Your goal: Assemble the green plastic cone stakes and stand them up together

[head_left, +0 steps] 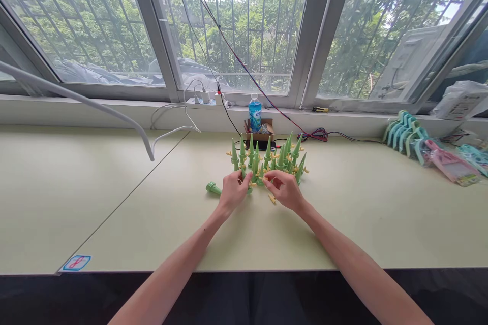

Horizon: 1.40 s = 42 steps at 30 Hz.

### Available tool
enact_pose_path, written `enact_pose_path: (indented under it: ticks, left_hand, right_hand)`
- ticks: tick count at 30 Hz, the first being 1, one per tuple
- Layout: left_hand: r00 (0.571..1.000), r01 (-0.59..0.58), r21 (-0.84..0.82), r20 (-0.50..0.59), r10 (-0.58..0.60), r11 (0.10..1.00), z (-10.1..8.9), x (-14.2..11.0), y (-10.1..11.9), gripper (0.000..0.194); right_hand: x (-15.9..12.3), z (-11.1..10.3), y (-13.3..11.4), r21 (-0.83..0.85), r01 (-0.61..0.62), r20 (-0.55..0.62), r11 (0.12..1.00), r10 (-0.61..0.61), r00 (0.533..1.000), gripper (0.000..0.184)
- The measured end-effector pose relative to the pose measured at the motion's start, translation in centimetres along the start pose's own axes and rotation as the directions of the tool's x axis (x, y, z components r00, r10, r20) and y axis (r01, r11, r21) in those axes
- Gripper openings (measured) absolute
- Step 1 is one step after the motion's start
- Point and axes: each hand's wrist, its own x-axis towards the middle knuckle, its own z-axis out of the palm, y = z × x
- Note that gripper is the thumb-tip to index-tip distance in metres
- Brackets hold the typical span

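Green cone-shaped plastic watering spikes [281,156] stand point-up in a cluster, many with small yellow valves sticking out of their sides. At the cluster's near left edge, my left hand [232,192] is closed around one green spike [249,190], mostly covered by the fingers. My right hand [285,190] is in a pinch close by, with a small yellow valve [266,179] at its fingertips. Below it, a loose yellow valve [272,199] lies on the table. Left of my left hand, another green spike [213,188] rests on its side.
Behind the cluster, a blue bottle [255,114] stands in a small cardboard box [269,130]. Cables [318,134] run along the back edge. Hangers [406,134] and pink packaged items [452,162] lie at the right. A white tube [125,118] crosses the upper left.
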Motion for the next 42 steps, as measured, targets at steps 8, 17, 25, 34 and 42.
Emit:
enact_pose_path:
  ticks: [8,17,25,34,42]
  left_hand:
    - [1.0,-0.001,-0.027,-0.014,0.0,1.0,-0.11,-0.05,0.27,0.044]
    - [1.0,-0.015,-0.028,-0.011,0.015,0.999,0.06,-0.07,0.15,0.045]
    - [0.999,-0.051,-0.024,-0.006,0.051,0.998,0.17,-0.27,0.43,0.048]
    - [0.999,-0.042,-0.041,0.026,0.043,0.998,0.24,-0.49,0.71,0.05]
    - [0.998,-0.034,-0.045,0.049,0.036,0.998,0.3,-0.56,0.63,0.047]
  right_hand:
    - [-0.04,0.0,-0.26,-0.01,0.033,0.09,0.999,-0.032,0.995,0.017]
    - [0.06,0.05,-0.21,-0.025,0.032,0.129,0.999,-0.029,0.991,0.017]
    - [-0.08,0.2,0.02,-0.007,0.009,0.149,1.0,-0.008,0.989,0.018]
    - [-0.12,0.57,0.35,0.002,0.028,0.164,1.0,-0.028,0.986,0.02]
    - [-0.12,0.58,0.35,0.019,0.039,0.173,0.999,-0.042,0.984,0.019]
